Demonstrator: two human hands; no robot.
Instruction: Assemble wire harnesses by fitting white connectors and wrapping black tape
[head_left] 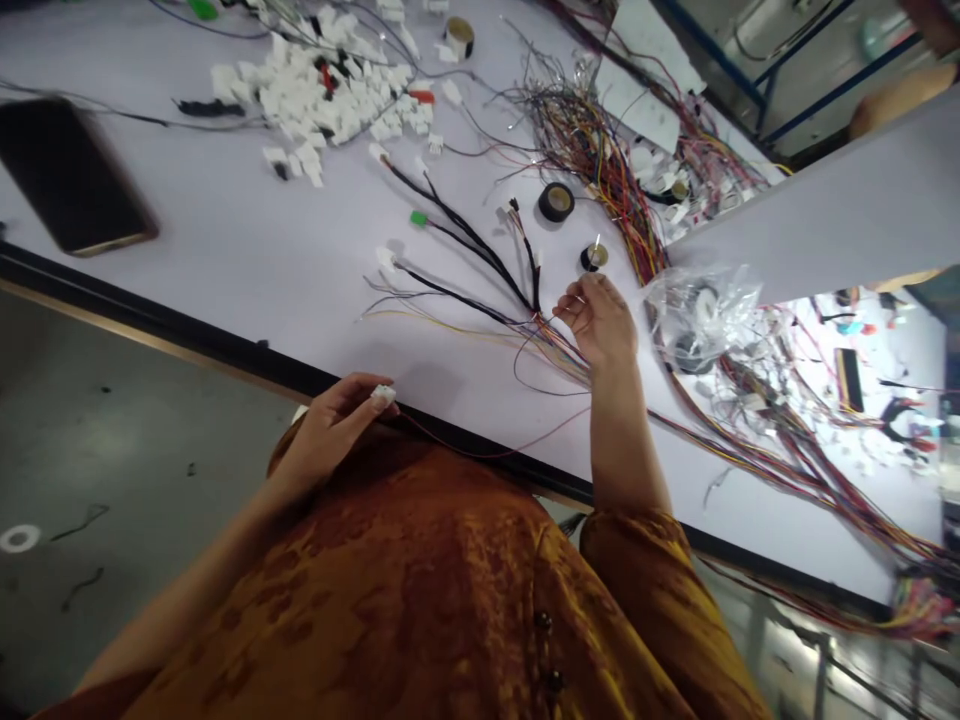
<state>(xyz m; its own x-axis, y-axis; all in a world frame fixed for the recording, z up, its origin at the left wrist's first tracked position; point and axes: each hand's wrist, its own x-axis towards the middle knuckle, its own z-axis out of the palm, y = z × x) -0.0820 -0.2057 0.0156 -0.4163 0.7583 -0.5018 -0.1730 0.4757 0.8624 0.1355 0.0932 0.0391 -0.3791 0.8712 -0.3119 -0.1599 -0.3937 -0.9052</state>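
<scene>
White plastic connector [383, 395] sits held between the left hand [330, 435] thumb and fingers, a firm narrow grip at the worktop [225, 240] edge, with a thin red wire [487, 450] trailing from it toward the right. The right hand [600, 322] closes in a narrow pinch on the thin coloured wires of a black-sheathed wire harness [465, 275], which lies fanned out on the worktop at about eleven o'clock from that hand. Two rolls of black tape [556, 202] stand at about twelve o'clock from it, and a clear plastic bag [701, 320] sits at three o'clock. A heap of white connectors [315, 100] lies farther off at ten o'clock, a phone [71, 175] lies face up at nine o'clock, and tangled multicoloured wires [787, 450] spread toward four o'clock
</scene>
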